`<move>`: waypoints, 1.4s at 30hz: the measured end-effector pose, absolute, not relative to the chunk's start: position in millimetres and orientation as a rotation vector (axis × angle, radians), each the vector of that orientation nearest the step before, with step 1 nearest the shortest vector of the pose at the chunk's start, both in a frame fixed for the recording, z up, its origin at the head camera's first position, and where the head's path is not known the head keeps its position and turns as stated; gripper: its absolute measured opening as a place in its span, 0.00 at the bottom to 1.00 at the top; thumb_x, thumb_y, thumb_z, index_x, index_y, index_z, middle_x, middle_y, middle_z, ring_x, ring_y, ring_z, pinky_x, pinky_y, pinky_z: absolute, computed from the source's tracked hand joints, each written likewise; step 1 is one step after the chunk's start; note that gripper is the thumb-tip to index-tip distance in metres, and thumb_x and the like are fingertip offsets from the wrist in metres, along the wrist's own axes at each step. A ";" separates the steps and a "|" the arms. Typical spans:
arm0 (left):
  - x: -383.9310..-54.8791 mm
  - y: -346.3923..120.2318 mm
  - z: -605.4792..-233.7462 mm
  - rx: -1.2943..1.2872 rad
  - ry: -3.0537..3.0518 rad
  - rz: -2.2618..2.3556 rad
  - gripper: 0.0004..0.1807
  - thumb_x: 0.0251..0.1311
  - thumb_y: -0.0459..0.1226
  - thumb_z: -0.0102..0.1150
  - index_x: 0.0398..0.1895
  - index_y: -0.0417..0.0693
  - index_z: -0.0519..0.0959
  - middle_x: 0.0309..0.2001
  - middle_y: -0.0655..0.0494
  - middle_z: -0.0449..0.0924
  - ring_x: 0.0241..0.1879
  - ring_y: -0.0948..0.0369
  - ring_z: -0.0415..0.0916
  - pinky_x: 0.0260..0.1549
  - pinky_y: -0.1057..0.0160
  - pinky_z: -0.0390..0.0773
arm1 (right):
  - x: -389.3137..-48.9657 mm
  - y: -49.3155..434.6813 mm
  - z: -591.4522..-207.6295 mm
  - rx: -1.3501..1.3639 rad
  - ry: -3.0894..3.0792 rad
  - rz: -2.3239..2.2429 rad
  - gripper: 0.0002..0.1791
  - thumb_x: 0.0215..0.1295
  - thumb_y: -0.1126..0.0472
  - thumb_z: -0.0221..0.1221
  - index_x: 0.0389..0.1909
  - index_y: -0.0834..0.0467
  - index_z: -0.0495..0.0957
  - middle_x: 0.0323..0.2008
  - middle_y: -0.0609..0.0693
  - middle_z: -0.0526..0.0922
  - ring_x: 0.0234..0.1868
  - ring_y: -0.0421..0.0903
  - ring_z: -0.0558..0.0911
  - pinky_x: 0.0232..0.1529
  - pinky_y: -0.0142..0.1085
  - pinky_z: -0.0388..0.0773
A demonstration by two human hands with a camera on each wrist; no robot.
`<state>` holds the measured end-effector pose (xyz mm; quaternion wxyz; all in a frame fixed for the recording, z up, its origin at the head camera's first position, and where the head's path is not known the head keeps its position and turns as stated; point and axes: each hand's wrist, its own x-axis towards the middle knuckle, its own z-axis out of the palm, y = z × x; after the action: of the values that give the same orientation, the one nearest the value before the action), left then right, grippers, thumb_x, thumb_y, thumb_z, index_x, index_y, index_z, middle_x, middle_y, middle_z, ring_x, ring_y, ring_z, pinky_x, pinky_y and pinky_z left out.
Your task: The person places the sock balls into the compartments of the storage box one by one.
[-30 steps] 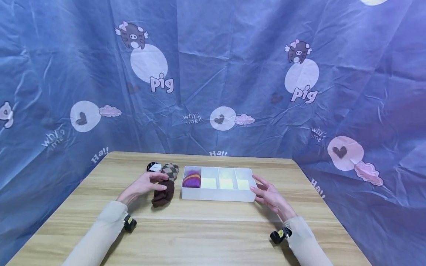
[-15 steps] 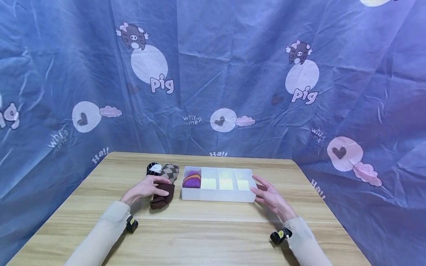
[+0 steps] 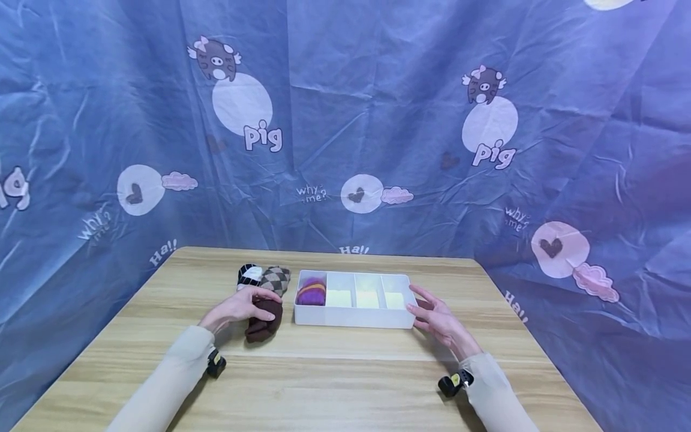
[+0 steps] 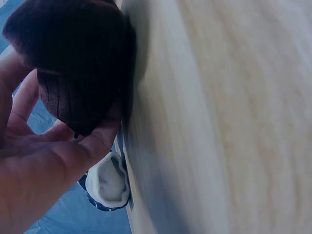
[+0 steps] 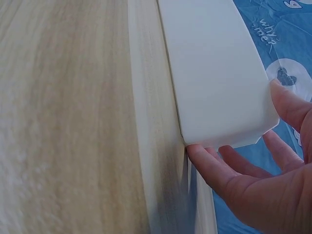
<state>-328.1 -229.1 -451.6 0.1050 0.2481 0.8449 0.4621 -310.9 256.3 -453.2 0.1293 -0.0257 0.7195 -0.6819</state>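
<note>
Because the brown fabric bundle [image 3: 261, 330] is soft, it is best gripped lightly by the left hand [image 3: 237, 305], fingers and thumb closed round it just enough that its folds do not slip loose. That hand grasps it now, over the bench [image 3: 345, 384] just left of the white box [image 3: 353, 317]; whether the bundle's underside touches the wood I cannot tell. The right hand [image 3: 444, 323] holds the box's right end, thumb near the upper front edge and fingers against the end wall; gentle pressure there should stop the box sliding without tipping it. Just beyond the left fingers lie a checked bundle [image 3: 276, 280] and, beside it, a black-and-white bundle [image 3: 249, 275], both near enough to be nudged, so a straight lift would probably serve better than a drag. A purple bundle [image 3: 312, 292] sits in the leftmost of the box's four compartments, and the raised rim is the main barrier on that side.
</note>
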 end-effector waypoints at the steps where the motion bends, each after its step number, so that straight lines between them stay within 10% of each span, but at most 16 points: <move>1: -328.3 -229.0 -451.8 0.728 2.499 1.364 0.23 0.51 0.33 0.71 0.52 0.35 0.80 0.46 0.39 0.82 0.43 0.54 0.75 0.40 0.66 0.75 | -310.9 256.4 -453.1 -0.072 2.090 -1.986 0.40 0.69 0.62 0.58 0.77 0.53 0.51 0.73 0.69 0.53 0.54 0.42 0.77 0.57 0.40 0.78; 42: -331.5 -212.2 -439.8 0.604 2.515 1.844 0.25 0.51 0.35 0.73 0.54 0.38 0.79 0.49 0.41 0.83 0.42 0.64 0.82 0.39 0.68 0.80 | -308.8 258.3 -454.9 -0.069 2.101 -1.994 0.40 0.69 0.61 0.59 0.77 0.54 0.51 0.73 0.70 0.53 0.53 0.42 0.77 0.57 0.41 0.77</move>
<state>-331.5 -212.2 -439.8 -0.0175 0.1900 0.7916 0.5804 -308.8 258.3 -454.9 0.1216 -0.0235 0.7198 -0.6831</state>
